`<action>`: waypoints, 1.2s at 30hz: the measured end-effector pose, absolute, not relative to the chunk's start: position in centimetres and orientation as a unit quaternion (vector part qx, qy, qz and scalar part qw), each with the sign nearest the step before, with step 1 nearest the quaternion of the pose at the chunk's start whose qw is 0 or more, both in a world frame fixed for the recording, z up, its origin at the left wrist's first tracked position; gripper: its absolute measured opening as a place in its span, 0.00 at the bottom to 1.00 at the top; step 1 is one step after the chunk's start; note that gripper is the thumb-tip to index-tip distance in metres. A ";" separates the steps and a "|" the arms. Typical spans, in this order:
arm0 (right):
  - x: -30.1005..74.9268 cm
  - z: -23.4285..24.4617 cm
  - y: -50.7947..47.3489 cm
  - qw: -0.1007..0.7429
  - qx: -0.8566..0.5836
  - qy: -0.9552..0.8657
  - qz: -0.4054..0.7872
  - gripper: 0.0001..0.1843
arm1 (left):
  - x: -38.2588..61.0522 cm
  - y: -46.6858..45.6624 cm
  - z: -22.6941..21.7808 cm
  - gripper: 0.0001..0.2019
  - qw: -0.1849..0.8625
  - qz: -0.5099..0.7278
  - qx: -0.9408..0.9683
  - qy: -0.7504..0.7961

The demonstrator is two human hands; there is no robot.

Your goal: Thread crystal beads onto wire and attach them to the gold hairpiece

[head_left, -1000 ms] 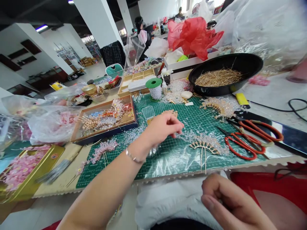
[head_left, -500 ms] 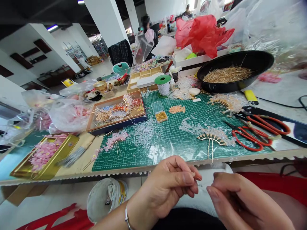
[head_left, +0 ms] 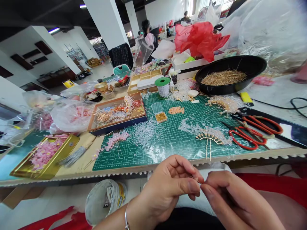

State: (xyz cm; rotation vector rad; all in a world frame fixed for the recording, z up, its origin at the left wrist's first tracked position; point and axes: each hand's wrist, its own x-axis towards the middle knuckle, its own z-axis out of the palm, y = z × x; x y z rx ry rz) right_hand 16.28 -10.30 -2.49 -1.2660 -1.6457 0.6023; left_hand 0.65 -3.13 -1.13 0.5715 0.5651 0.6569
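In front of the table edge, my left hand is closed in a pinch of thumb and fingers. My right hand pinches close against its fingertips. A tiny pale piece with a thin line shows between the two hands, too small to name. Beyond them on the green cutting mat lies a gold hair comb with clear beads, its prongs toward me. Loose clear beads, a small open box of gold beads and orange petal-like pieces lie farther in.
Red-handled scissors lie at the right, near a black bowl of straw-like gold pieces. Leftward are a pink beaded comb, a box of ornaments and a gold tin of pink flowers. A bucket stands below the table.
My right hand has moved left, so its fingertips now meet those of my left hand. The gap between them has closed. The view has shifted slightly.
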 end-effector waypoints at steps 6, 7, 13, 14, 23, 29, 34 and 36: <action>16.6 -2.6 -10.1 0.476 -0.538 -0.573 0.395 0.12 | 0.0 -3.0 -0.2 0.08 0.793 0.325 0.429 0.286; 16.7 -2.6 -10.1 0.470 -0.540 -0.551 0.429 0.14 | -0.1 -2.9 0.1 0.05 0.759 0.323 0.482 0.296; 16.5 -2.9 -9.8 0.471 -0.491 -0.393 0.619 0.21 | -0.6 -2.6 1.9 0.07 0.470 0.338 0.751 0.319; 16.4 -3.0 -9.8 0.478 -0.477 -0.375 0.635 0.22 | -0.6 -2.5 2.1 0.08 0.451 0.332 0.766 0.314; 17.4 -3.5 -9.0 0.423 -0.506 -0.437 0.612 0.19 | -0.4 -2.0 2.0 0.08 0.368 0.274 0.842 0.283; 18.4 -4.3 -8.8 0.397 -0.528 -0.494 0.565 0.22 | -0.4 4.8 1.5 0.09 0.206 0.252 0.876 0.357; 18.8 -5.4 -7.8 0.393 -0.509 -0.498 0.582 0.18 | 0.8 15.9 -1.3 0.13 0.027 0.112 0.893 0.435; 19.0 -5.6 -7.5 0.387 -0.499 -0.499 0.593 0.17 | 1.6 18.8 -2.6 0.13 0.013 0.065 0.906 0.419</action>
